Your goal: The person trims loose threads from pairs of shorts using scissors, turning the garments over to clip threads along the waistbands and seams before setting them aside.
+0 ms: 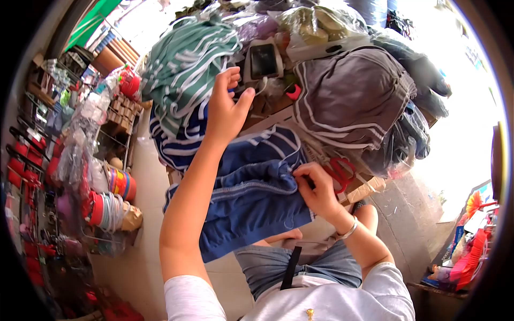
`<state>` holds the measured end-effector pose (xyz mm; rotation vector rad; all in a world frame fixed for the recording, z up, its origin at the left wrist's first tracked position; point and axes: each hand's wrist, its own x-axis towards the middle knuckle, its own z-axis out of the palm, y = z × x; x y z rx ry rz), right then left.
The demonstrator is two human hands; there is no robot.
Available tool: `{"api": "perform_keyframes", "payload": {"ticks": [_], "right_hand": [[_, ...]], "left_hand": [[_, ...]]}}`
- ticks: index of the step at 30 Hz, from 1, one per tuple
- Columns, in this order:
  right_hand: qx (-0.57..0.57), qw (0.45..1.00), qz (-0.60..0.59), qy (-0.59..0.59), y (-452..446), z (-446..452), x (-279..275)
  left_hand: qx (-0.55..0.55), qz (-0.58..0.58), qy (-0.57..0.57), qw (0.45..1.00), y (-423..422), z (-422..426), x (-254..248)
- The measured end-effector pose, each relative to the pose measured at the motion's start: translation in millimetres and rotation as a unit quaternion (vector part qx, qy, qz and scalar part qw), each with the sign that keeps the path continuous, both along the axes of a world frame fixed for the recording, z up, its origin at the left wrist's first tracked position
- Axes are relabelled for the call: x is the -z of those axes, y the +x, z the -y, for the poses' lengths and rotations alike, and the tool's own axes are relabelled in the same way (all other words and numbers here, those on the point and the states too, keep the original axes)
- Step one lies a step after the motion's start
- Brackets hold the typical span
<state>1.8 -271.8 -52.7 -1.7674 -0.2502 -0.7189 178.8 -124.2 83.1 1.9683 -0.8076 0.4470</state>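
Note:
Blue cloth with white stripes and a pale seam (pixel 251 198) lies spread at the table's near edge, partly hanging over my lap. At its right side my right hand (pixel 317 187) pinches the edge of the blue cloth. My left hand (pixel 230 107) is raised above the table, fingers curled but apart from the thumb, with nothing seen between them. Behind it is a pile of green cloth with white stripes (pixel 184 64). Red-handled scissors (pixel 340 174) lie just right of my right hand. A grey garment pile with white trim (pixel 350 96) sits at the back right.
A device with a dark screen (pixel 264 60) stands at the table's middle back, near plastic bags (pixel 321 29). Dark blue striped cloth (pixel 174 136) lies below the green pile. Shelves with red goods and tape rolls (pixel 122 184) line the left; colourful goods (pixel 471 246) are at right.

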Motion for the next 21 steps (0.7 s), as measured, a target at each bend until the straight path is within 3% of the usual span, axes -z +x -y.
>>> {"api": "perform_keyframes", "payload": {"ticks": [8, 14, 21], "right_hand": [[-0.054, 0.998, 0.032, 0.016, -2, 14, -6], [-0.089, 0.994, 0.041, 0.039, -2, 23, -6], [-0.116, 0.991, 0.035, 0.054, -3, 26, -5]], "left_hand": [[-0.178, -0.018, 0.183, 0.967, 154, 88, 30], [-0.254, -0.153, 0.302, 0.906, 173, 132, 21], [-0.313, -0.16, 0.327, 0.877, 187, 142, 29]]}}
